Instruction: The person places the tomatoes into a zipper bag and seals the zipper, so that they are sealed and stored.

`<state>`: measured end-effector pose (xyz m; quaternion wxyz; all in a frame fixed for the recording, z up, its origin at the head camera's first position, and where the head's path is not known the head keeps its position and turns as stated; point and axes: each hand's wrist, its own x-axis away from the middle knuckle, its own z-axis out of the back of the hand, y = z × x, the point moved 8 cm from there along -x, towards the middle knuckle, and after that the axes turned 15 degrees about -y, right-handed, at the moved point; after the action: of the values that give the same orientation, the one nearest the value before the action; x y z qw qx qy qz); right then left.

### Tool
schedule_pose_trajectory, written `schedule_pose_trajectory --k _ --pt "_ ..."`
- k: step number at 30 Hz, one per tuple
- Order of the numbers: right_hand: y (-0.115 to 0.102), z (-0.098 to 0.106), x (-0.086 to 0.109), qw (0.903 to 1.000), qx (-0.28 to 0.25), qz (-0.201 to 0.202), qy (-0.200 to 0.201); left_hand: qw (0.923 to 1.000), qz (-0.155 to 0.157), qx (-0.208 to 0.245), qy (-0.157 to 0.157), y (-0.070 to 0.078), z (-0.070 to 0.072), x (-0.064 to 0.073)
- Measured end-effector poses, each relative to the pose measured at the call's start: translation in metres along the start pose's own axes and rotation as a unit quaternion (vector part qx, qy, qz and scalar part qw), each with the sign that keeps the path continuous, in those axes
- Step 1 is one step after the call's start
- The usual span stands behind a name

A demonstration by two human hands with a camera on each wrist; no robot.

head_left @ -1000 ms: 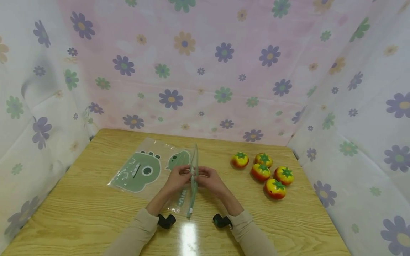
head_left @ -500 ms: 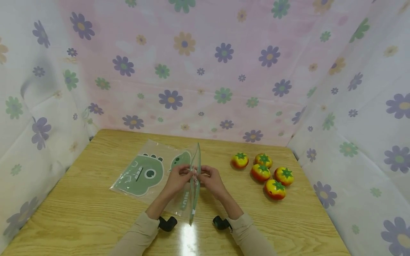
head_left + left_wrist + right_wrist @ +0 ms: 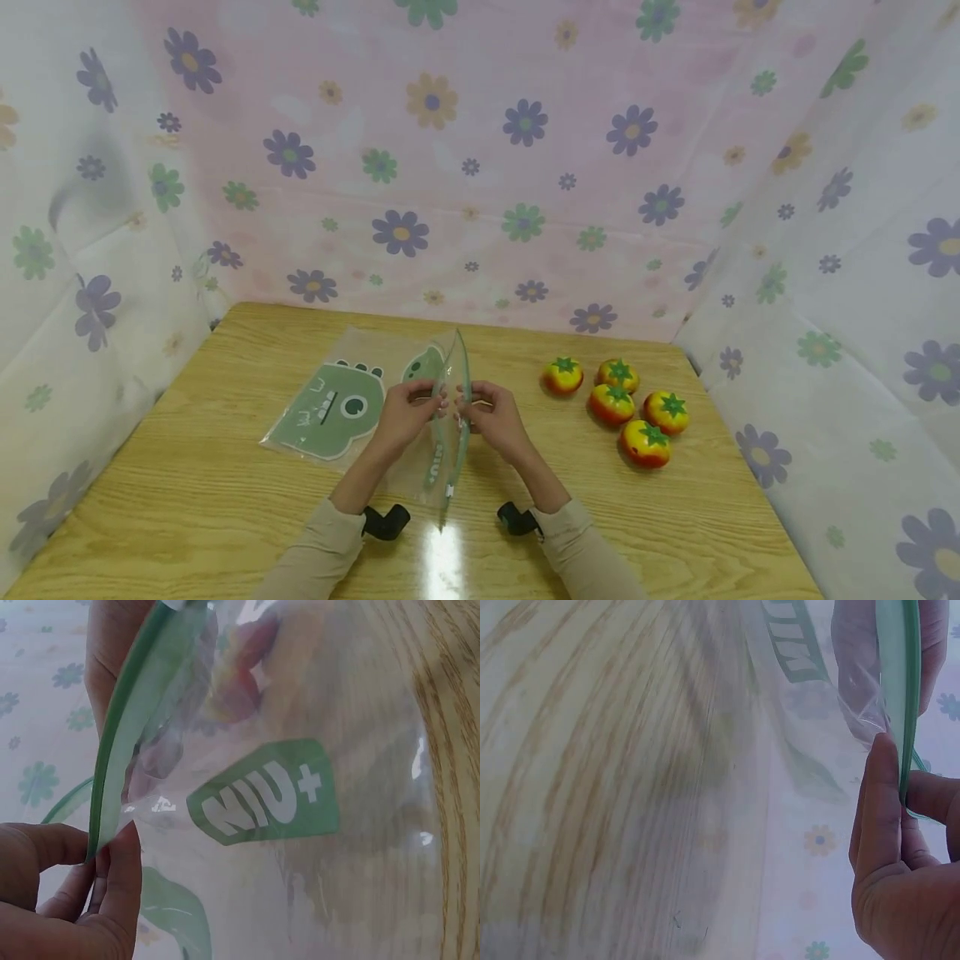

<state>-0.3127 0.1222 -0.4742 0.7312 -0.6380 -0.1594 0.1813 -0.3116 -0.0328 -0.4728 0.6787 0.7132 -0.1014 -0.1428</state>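
Observation:
A clear zip bag with a green cartoon monster print lies on the table, its zip end raised between both hands. The left hand pinches one green-edged lip between thumb and fingers. On the opposite lip, the right hand has a similar pinch. The mouth stands parted, with a gap between the two edges. A small white slider sits near the front end of the zip. In the left wrist view the clear film shows a green label reading "NIU+".
Several red-and-yellow toy persimmons with green leafy tops are grouped at the right of the wooden table. Flower-printed cloth hangs behind the table and along both sides.
The bag's lips were close together and have moved apart. The left hand has shifted slightly left with its edge, while the right hand stays nearly in place. The persimmons have not moved.

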Motion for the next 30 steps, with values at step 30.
schedule_pose_trajectory --k 30 --pt "-0.007 -0.007 0.003 0.9996 0.007 0.025 -0.007 0.9983 -0.025 0.016 0.050 0.008 0.023 0.011"
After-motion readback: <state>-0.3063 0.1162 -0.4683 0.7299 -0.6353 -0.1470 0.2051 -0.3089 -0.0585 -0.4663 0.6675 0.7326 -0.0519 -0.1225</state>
